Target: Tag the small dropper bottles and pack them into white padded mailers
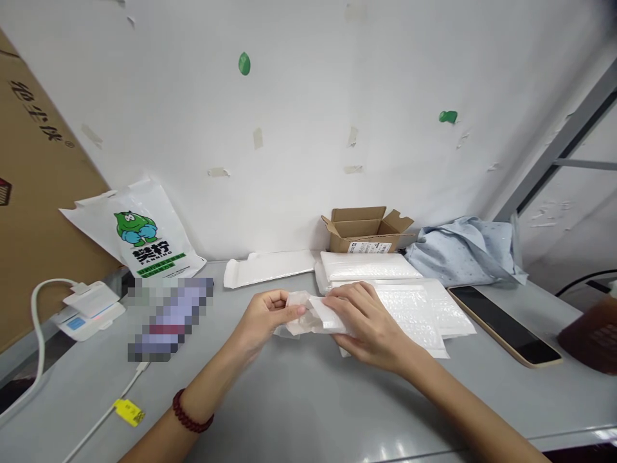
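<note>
My left hand (264,316) and my right hand (367,325) meet over the grey table (299,399). Both are closed on a small white bubble-wrap pouch (313,317). The left fingers pinch its crumpled open end. The right hand grips its other end and partly covers it. Just right of my right hand lies a pile of more white bubble mailers (424,308), with a thicker stack (369,265) behind it. A dark red bead bracelet (189,415) is on my left wrist.
A small open cardboard box (366,231) stands by the wall. Blue cloth (465,251) and a dark phone (504,323) lie at right. A white bag with a green cartoon (139,235), a flat white carton (270,267), a white charger (89,308) and cable sit at left.
</note>
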Motion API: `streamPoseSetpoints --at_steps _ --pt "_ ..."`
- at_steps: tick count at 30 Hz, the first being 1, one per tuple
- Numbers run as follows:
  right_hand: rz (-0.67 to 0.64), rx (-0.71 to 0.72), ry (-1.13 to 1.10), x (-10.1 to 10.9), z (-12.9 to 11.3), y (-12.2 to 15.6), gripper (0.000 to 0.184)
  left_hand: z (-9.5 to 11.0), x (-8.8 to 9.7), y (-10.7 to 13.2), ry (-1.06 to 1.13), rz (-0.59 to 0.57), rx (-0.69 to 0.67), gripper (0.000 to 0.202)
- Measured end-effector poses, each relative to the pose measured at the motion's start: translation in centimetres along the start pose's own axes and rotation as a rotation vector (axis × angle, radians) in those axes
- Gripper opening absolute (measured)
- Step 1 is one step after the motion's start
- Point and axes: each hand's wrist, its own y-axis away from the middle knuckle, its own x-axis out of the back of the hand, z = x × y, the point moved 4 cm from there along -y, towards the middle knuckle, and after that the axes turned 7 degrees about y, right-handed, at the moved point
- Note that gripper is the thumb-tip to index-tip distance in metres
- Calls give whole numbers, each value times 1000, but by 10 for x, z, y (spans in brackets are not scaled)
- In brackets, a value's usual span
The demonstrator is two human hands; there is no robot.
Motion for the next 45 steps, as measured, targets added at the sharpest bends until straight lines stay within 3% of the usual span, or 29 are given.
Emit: streamPoseSetpoints --at_steps 4,9,15,25,32,38,42,45 --pt "-104 -93 45 4 7 -1 58 3 4 -1 21 82 -20 26" --pt "-110 -144 166 9 19 1 67 11 17 1 85 178 -25 23" --pt "-40 -151 196 9 26 2 59 14 22 2 155 233 -12 23" --pt "38 -98 191 5 22 3 48 6 16 4 73 279 -10 16" --pt "124 -133 288 11 30 4 46 5 7 4 127 133 3 37" --pt "31 -10 301 1 12 3 45 -1 -3 7 169 131 62 37" --pt "-1 83 310 -8 -1 4 41 0 -16 10 218 -49 65 28" --pt "60 108 310 -6 -4 4 37 1 -22 12 218 -174 65 24"
